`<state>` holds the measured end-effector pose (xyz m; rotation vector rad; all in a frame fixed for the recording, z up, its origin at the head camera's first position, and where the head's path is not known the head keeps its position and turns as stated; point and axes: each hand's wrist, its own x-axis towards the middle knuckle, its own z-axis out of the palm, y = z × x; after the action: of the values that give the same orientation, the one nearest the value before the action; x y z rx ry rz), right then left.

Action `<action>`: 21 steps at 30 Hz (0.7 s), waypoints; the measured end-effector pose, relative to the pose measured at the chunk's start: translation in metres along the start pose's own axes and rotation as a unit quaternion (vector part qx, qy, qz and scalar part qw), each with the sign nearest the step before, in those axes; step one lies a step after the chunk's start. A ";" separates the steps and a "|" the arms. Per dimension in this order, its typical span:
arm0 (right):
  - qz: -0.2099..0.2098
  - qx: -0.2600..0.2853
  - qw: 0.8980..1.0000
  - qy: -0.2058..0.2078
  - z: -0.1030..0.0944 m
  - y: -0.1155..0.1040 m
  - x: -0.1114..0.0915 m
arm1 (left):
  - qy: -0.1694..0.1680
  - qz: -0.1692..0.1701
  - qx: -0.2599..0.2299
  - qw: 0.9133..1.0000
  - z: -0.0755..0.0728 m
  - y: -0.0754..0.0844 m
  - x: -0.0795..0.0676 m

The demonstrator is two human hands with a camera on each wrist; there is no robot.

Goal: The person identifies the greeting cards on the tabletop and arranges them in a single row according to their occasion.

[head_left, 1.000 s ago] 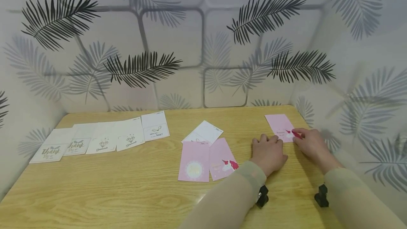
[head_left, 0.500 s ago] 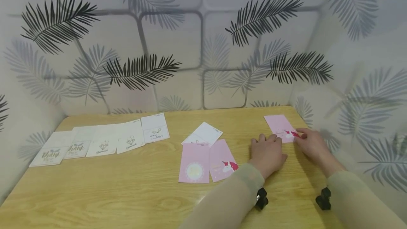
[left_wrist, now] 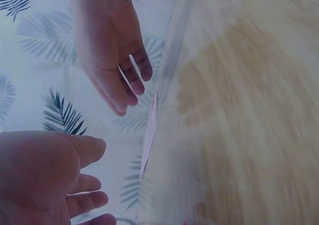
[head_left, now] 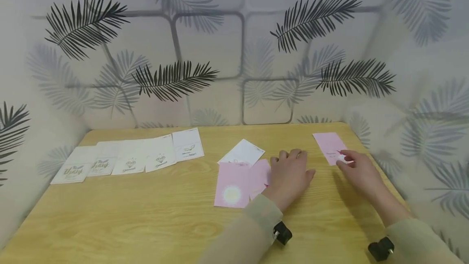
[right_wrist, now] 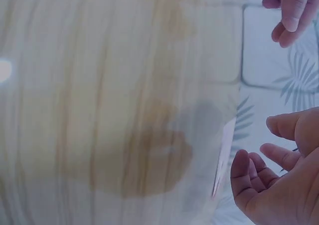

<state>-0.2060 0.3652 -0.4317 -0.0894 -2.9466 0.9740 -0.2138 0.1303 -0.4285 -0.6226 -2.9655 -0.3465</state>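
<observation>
On the right side of the table lies a pink card (head_left: 329, 145) with a unicorn print, partly covered by my right hand (head_left: 362, 176). In the right wrist view that hand (right_wrist: 286, 185) is apart from the pink card (right_wrist: 224, 155), its fingers loosely bent around nothing. My left hand (head_left: 291, 178) hovers near another pink card (head_left: 260, 174), hiding much of its unicorn picture. The left wrist view shows the left hand (left_wrist: 40, 177) holding nothing, its fingers relaxed. Beside that second card lies a pink card with a pale round print (head_left: 231, 184), overlapping a white card (head_left: 243, 151).
A row of white cards lies at the back left, among them a thank-you card (head_left: 71, 170), a diamond card (head_left: 161, 154) and a heart card (head_left: 188, 145). The wooden table (head_left: 146, 215) meets a leaf-patterned wall (head_left: 209, 52) behind and at both sides.
My left hand has moved left, away from the right-hand pink card toward the middle cards. My right hand has drawn its fingers off the card's edge. The head view has shifted slightly.
</observation>
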 end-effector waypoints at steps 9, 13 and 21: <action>-0.027 0.078 0.996 -0.036 0.017 -0.049 -0.013 | 0.004 -0.031 -0.024 0.999 -0.023 -0.045 -0.027; -0.008 0.143 0.987 -0.073 0.027 -0.066 -0.017 | 0.008 -0.039 -0.028 0.999 -0.033 -0.065 -0.040; 0.001 0.188 0.976 -0.113 0.044 -0.088 -0.024 | 0.018 -0.041 -0.025 0.999 -0.046 -0.099 -0.066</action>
<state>-0.1878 0.2669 -0.4148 0.0339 -2.8864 1.6197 -0.1919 0.0058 -0.4129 -0.4951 -2.9619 -0.4355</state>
